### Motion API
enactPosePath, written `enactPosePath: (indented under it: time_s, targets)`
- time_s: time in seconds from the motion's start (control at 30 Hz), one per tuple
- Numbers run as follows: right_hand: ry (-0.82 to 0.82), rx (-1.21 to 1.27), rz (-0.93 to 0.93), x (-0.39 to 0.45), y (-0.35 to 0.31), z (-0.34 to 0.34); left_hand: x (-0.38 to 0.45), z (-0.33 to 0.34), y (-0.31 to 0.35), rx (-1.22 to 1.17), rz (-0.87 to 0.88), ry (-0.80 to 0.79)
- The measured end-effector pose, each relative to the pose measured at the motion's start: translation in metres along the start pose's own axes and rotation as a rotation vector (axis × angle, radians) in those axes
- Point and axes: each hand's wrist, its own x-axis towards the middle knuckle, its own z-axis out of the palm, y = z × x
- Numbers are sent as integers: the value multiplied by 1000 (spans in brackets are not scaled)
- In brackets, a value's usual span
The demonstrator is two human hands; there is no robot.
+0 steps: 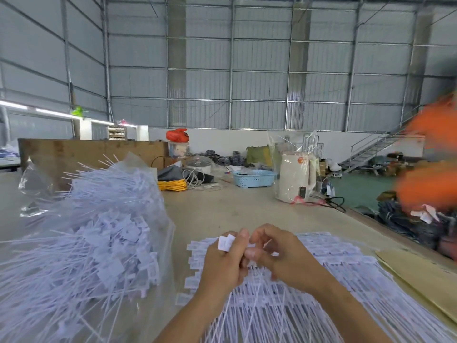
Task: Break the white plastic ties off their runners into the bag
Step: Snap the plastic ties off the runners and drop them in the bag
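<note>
Both hands meet low in the middle of the head view, above a fan of white plastic ties still on their runners (321,280) spread over the table. My left hand (222,263) grips a small bunch of white ties (226,241), their flat tags sticking up past the fingers. My right hand (279,258) pinches at the same bunch beside the left fingertips. To the left lies a clear plastic bag (74,243) heaped with loose white ties, its mouth facing my hands.
On the beige table (222,206) stand a white kettle (295,177) in clear wrap, a blue basket (254,178) and a yellow cord (171,185). Brown cardboard (420,276) lies at the right. A blurred orange shape (432,157) fills the right edge.
</note>
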Motion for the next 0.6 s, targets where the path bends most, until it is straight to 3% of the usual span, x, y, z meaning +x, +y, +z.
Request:
enactPosePath:
  time_s: [0.17, 0.33, 0.4, 0.5, 0.6]
  targets:
    - [-115, -72, -60, 1, 3, -2, -1, -1, 5, -23, -144, -38]
    - [-54, -329, -154, 3, 17, -10, 2, -3, 16, 17, -426, -88]
    - [29, -451, -70, 3, 34, -28, 0, -9, 26, 3, -528, -183]
    - [184, -344, 97, -1, 61, -50, -11, -13, 48, -44, -419, -314]
    - [102, -415, 137, 2, 71, -38, -29, -9, 81, -228, -120, -383]
